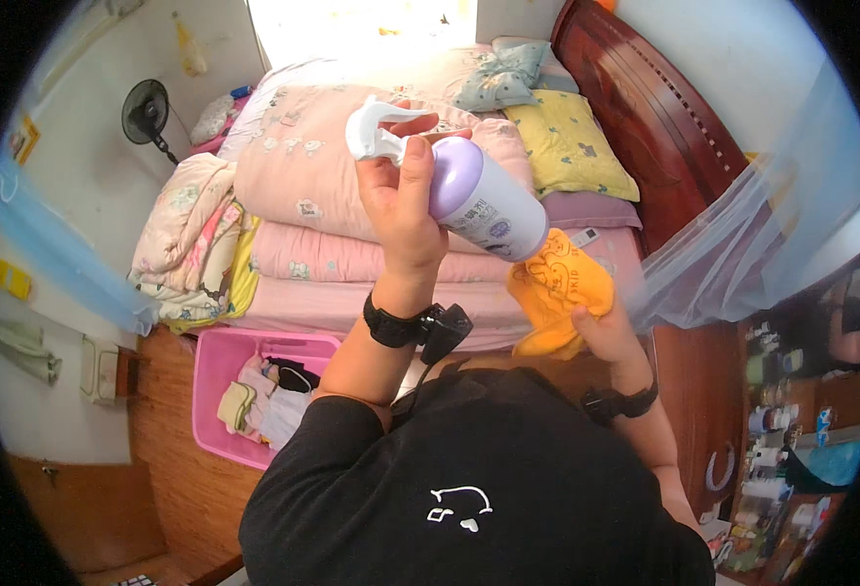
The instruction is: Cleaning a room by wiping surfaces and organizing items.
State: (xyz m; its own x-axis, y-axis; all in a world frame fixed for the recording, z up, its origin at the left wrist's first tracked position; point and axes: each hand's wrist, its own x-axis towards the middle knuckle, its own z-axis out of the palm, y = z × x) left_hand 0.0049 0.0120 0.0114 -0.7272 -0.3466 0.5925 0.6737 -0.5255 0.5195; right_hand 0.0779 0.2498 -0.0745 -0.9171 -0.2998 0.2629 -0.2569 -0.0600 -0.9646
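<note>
My left hand (398,207) is raised over the bed, wrapped round a spray bottle (489,200) with a white trigger head, lilac shoulder and pale body. The bottle is tilted, its trigger head up to the left and its base down to the right. Lower on the right, my right hand (608,337) grips a small orange cloth item (555,298) with dark printed drawings. Its exact kind does not show. The bottle's base lies against the cloth's upper edge in the view; whether they touch, I cannot tell.
Before me stands a bed with a pink quilt (298,176), pillows (572,142) and a wooden headboard (655,117). A pink tub (210,391) of clothes sits on the floor at left. Folded bedding (186,234) lies on the bed's left; a cluttered shelf (772,469) is at right.
</note>
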